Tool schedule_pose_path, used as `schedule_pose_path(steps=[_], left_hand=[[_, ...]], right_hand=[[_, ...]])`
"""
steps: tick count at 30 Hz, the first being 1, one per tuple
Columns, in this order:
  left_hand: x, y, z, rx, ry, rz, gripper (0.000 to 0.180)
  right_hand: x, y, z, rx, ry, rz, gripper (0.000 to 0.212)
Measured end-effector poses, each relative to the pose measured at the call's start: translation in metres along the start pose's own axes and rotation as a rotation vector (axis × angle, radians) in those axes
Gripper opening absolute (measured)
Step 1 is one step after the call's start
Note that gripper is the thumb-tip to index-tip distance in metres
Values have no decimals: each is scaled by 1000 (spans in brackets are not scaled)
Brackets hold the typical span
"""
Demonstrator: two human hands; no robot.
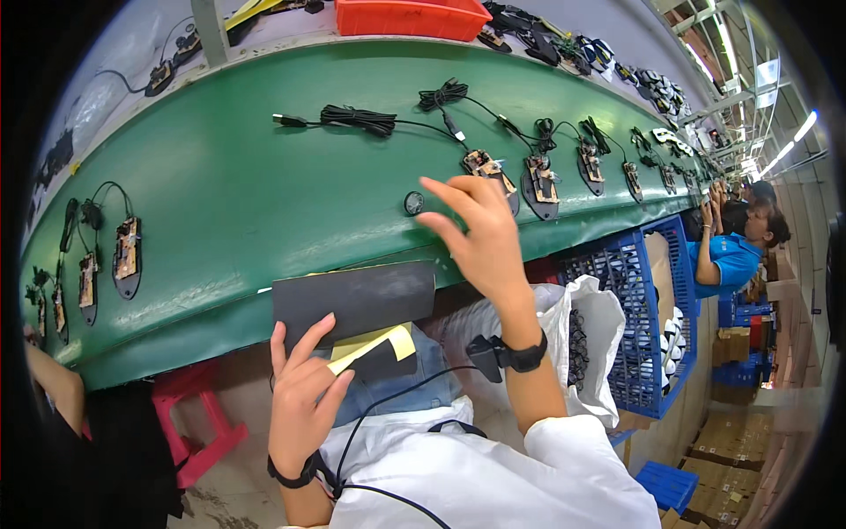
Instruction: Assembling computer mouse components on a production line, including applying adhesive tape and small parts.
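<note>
My left hand holds a black sheet with yellow backing paper over my lap at the belt's near edge. A yellow strip with a black patch curls up beside its thumb. My right hand hovers over the green belt, thumb and forefinger spread with nothing visible between them. Just left of those fingertips lies a small round black ribbed part. Partly behind my right hand sits a computer mouse base with a bare circuit board, its bundled black cable lying on the belt.
Several similar mouse bases line the green belt to the right, others to the left. A red bin stands on the far shelf. Right of me are a white sack and blue crates. Beyond them a person in blue works.
</note>
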State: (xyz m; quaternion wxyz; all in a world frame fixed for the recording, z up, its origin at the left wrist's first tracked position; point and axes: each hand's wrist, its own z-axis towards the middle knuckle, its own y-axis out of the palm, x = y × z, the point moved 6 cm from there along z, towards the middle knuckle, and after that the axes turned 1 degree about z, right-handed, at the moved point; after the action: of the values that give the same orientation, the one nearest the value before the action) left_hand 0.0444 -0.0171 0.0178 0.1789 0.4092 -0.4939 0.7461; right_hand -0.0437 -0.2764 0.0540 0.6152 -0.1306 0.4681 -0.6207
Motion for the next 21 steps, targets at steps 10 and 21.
schedule_pose_path(steps=[10, 21], left_hand=[[-2, 0, -4, 55, 12, -22, 18], [-2, -1, 0, 15, -22, 12, 18]], right_hand=[[-47, 8, -9, -225, 0, 302, 40], [-71, 15, -28, -465, -183, 95, 31]])
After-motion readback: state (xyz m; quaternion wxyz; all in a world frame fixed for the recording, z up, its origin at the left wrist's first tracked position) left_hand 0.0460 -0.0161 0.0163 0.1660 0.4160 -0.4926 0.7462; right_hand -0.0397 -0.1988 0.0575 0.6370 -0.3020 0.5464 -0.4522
